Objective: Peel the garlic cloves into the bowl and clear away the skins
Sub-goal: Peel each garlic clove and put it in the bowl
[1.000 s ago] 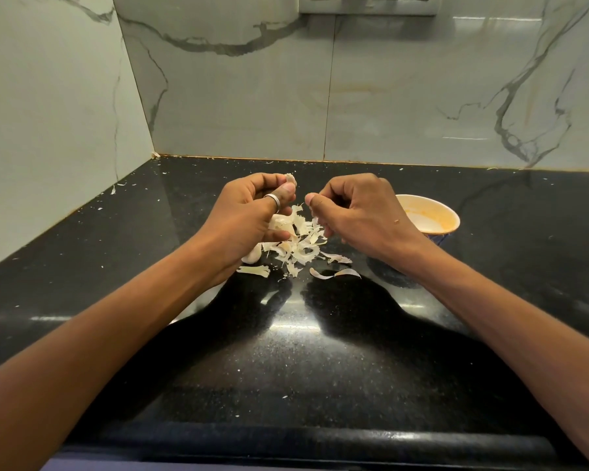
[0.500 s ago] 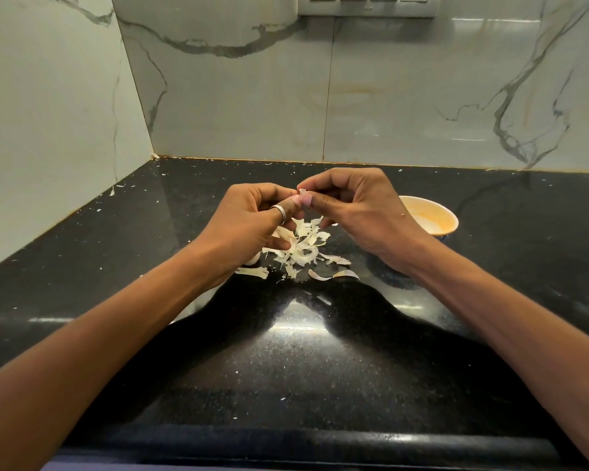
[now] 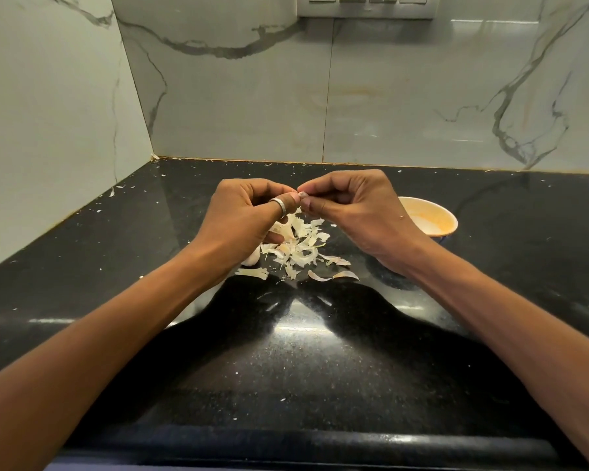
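Observation:
Above a pile of pale garlic skins point(image 3: 300, 248) on the black counter, my left hand point(image 3: 249, 222) and my right hand point(image 3: 351, 212) meet fingertip to fingertip. Both pinch one small garlic clove point(image 3: 301, 195), mostly hidden by the thumbs and forefingers. A ring sits on my left thumb. An unpeeled clove point(image 3: 251, 259) lies half under my left hand. The orange-lined bowl point(image 3: 437, 217) stands just right of my right hand; its contents are partly hidden by the wrist.
The black stone counter point(image 3: 286, 362) runs into a corner, with marble walls at the left and back. Small skin flecks dot the counter near the left wall point(image 3: 113, 192). A switch plate point(image 3: 364, 5) is on the back wall. The counter's front edge is close to me.
My right hand moved left and up from apart to meet my left hand, and now both pinch the clove together above the skins.

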The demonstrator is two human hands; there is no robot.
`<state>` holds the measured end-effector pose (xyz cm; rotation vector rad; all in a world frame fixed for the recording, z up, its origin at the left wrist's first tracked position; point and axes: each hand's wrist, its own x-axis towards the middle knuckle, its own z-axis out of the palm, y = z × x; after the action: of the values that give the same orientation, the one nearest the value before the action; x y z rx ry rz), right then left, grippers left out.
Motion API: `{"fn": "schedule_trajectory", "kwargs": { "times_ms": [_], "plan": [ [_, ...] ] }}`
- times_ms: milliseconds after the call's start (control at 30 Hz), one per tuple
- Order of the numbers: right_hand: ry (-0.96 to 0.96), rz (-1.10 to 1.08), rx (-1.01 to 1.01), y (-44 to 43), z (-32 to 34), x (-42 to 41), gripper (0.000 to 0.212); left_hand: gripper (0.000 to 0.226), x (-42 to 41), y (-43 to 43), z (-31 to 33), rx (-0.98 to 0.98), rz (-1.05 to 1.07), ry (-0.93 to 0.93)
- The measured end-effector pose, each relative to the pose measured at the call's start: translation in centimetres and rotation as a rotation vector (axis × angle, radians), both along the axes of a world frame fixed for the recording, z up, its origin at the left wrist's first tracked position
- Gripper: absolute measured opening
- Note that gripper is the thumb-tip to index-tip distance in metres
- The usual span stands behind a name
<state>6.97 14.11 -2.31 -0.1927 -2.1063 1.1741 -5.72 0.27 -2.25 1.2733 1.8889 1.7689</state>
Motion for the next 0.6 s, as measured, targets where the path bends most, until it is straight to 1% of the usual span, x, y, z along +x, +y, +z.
{"fn": "schedule_trajectory", "kwargs": {
  "times_ms": [100,233,400,600],
  "plan": [
    [-0.001,-0.075,0.115,0.0,-0.3,-0.2,0.009,0.007,0.1,-0.1,0.1,-0.005,-0.009,-0.028],
    [0.048,-0.177,0.246,0.0,-0.8,-0.4,0.011,0.006,0.4,-0.2,0.2,-0.010,-0.023,-0.048],
    [0.106,-0.213,0.392,-0.4,-1.1,-0.5,0.012,0.009,0.7,-0.1,0.2,-0.007,-0.008,-0.080],
    [0.101,-0.231,0.462,-0.6,-1.1,-0.4,0.010,0.010,0.5,0.0,0.0,-0.007,-0.015,-0.085]
  ]
}}
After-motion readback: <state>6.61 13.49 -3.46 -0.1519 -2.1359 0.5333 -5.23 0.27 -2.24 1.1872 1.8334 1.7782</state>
